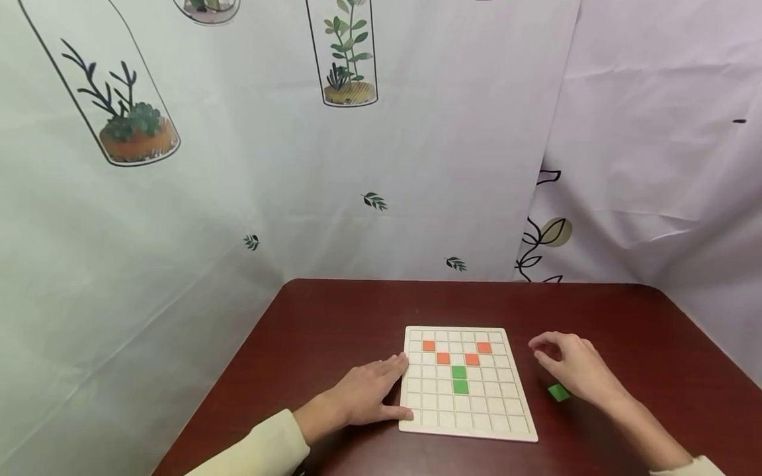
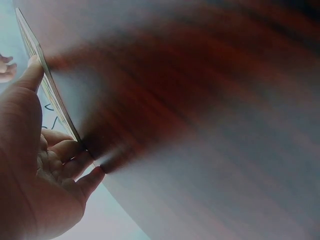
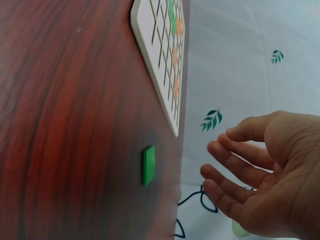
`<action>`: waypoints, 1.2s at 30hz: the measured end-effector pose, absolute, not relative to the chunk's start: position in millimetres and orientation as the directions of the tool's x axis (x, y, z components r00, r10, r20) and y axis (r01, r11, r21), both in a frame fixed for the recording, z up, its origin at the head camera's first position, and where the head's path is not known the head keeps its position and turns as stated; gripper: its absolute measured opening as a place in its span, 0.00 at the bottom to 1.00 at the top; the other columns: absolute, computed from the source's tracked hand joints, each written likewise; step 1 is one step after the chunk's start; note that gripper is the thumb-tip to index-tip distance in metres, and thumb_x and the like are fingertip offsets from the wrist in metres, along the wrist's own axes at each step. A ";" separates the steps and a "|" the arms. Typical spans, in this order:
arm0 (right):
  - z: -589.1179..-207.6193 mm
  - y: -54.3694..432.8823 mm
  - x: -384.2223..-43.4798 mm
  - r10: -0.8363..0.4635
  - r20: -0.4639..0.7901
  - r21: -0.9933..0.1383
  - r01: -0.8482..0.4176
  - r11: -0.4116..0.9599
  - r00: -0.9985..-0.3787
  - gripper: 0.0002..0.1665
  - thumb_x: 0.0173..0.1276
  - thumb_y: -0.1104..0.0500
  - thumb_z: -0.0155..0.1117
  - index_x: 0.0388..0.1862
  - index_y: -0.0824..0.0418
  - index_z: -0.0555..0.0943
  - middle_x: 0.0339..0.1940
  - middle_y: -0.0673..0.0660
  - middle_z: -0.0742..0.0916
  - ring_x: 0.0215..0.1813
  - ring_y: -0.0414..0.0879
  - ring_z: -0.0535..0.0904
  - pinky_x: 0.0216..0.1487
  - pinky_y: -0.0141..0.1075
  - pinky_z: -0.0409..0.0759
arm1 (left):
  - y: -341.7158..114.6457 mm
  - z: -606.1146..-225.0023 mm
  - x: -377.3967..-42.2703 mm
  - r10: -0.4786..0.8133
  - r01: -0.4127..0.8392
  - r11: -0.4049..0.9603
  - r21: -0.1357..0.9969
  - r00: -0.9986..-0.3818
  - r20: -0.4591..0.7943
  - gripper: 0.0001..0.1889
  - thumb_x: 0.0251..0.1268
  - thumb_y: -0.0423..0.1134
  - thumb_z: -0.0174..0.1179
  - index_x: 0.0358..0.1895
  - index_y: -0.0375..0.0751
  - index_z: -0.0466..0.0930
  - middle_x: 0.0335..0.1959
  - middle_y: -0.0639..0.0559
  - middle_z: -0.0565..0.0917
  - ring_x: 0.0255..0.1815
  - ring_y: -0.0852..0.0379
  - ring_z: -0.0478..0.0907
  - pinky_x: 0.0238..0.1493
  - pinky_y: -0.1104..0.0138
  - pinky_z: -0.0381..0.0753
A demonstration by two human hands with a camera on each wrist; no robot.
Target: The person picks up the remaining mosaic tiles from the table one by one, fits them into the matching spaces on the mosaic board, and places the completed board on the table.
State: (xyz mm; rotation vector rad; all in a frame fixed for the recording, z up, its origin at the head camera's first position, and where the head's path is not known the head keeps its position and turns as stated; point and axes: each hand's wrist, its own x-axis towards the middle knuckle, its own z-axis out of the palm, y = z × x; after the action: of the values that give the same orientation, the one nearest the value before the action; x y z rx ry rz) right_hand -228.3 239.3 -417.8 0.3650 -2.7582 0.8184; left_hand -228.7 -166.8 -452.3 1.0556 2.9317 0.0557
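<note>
A pale gridded board [image 1: 434, 420] lies on the table, carrying several orange square tiles [image 1: 443, 358] and two green tiles [image 1: 460, 387] in a Y-like pattern. My left hand [image 1: 366, 393] rests at the board's left edge, thumb on its near corner and fingertips at the side. Right of the board, my right hand [image 1: 574, 367] hovers with fingers loosely bent and nothing between them. Below it on the table lies a loose green tile [image 1: 559, 393]; the right wrist view shows this tile [image 3: 149, 165] flat on the wood, apart from the fingers [image 3: 225, 155].
The dark red-brown table [image 1: 333, 317] has rounded far corners. White cloth [image 1: 417, 165] printed with plants and jars hangs behind it and along both sides.
</note>
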 end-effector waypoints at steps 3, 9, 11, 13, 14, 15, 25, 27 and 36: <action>-421.0 248.0 -228.0 -0.163 0.256 -0.495 -0.274 0.825 -0.953 0.09 0.68 0.65 0.73 0.47 0.62 0.90 0.42 0.55 0.91 0.42 0.50 0.84 0.42 0.49 0.81 | -165.9 -451.0 -232.0 0.638 0.637 0.770 0.041 -0.770 -0.020 0.52 0.70 0.76 0.55 0.85 0.42 0.59 0.83 0.46 0.65 0.80 0.50 0.67 0.72 0.53 0.74; -429.9 263.0 -224.5 -0.176 0.148 -0.521 -0.228 0.823 -0.973 0.09 0.66 0.64 0.75 0.45 0.63 0.90 0.39 0.52 0.91 0.42 0.49 0.87 0.41 0.44 0.81 | -163.7 -450.8 -236.0 0.638 0.637 0.770 0.045 -0.770 -0.025 0.53 0.70 0.76 0.55 0.85 0.42 0.58 0.83 0.46 0.64 0.80 0.51 0.66 0.73 0.53 0.73; -433.7 267.2 -222.2 -0.185 0.115 -0.530 -0.218 0.820 -0.976 0.11 0.64 0.64 0.77 0.45 0.64 0.89 0.39 0.52 0.91 0.43 0.49 0.88 0.41 0.42 0.82 | -163.1 -451.6 -236.0 0.639 0.638 0.769 0.048 -0.768 -0.030 0.53 0.70 0.77 0.54 0.85 0.42 0.58 0.84 0.46 0.64 0.81 0.51 0.66 0.73 0.54 0.73; -437.7 271.0 -219.8 -0.194 0.093 -0.532 -0.213 0.819 -0.977 0.13 0.62 0.64 0.79 0.45 0.64 0.89 0.39 0.52 0.91 0.43 0.49 0.88 0.41 0.41 0.82 | -162.6 -452.9 -236.2 0.642 0.640 0.766 0.051 -0.766 -0.037 0.53 0.70 0.77 0.54 0.85 0.42 0.58 0.84 0.46 0.63 0.81 0.51 0.65 0.74 0.54 0.72; -439.4 272.7 -218.7 -0.196 0.086 -0.533 -0.211 0.820 -0.977 0.14 0.61 0.64 0.80 0.45 0.64 0.89 0.40 0.52 0.91 0.43 0.49 0.88 0.41 0.40 0.82 | -162.4 -453.3 -236.4 0.644 0.642 0.765 0.053 -0.764 -0.039 0.53 0.70 0.77 0.54 0.85 0.42 0.58 0.84 0.47 0.63 0.81 0.51 0.65 0.74 0.54 0.72; -441.0 274.2 -217.8 -0.197 0.083 -0.533 -0.211 0.819 -0.977 0.15 0.60 0.64 0.80 0.45 0.65 0.89 0.40 0.52 0.91 0.43 0.49 0.88 0.41 0.40 0.82 | -162.0 -453.6 -236.7 0.647 0.645 0.763 0.051 -0.762 -0.039 0.53 0.70 0.77 0.53 0.85 0.42 0.58 0.84 0.47 0.63 0.81 0.51 0.65 0.74 0.54 0.72; -448.1 280.6 -214.5 -0.194 0.109 -0.541 -0.221 0.811 -0.975 0.17 0.57 0.66 0.82 0.46 0.64 0.89 0.41 0.52 0.91 0.43 0.48 0.87 0.40 0.38 0.82 | -160.0 -452.2 -239.9 0.663 0.663 0.748 0.026 -0.747 -0.035 0.53 0.70 0.77 0.53 0.85 0.41 0.58 0.84 0.46 0.63 0.81 0.52 0.65 0.74 0.55 0.72; -448.2 281.7 -214.4 -0.199 0.118 -0.542 -0.231 0.808 -0.973 0.17 0.57 0.67 0.82 0.45 0.64 0.89 0.41 0.52 0.91 0.42 0.48 0.87 0.40 0.37 0.82 | -159.8 -452.4 -238.8 0.666 0.665 0.746 0.031 -0.746 -0.029 0.53 0.71 0.77 0.52 0.85 0.41 0.58 0.84 0.47 0.62 0.81 0.51 0.65 0.74 0.54 0.72; -447.8 276.4 -220.5 -0.248 0.154 -0.535 -0.292 0.793 -0.956 0.18 0.54 0.69 0.83 0.44 0.62 0.89 0.40 0.51 0.91 0.44 0.49 0.88 0.42 0.39 0.84 | -166.7 -454.6 -238.3 0.656 0.655 0.755 0.044 -0.754 -0.029 0.53 0.71 0.77 0.52 0.85 0.39 0.58 0.85 0.46 0.61 0.81 0.52 0.64 0.74 0.55 0.72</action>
State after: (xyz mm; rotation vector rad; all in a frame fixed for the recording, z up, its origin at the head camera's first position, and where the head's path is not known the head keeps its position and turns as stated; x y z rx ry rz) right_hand -220.5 276.4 -447.8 0.4373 -2.9027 0.8842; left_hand -238.3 -166.7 -454.6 1.0845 2.9023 0.0487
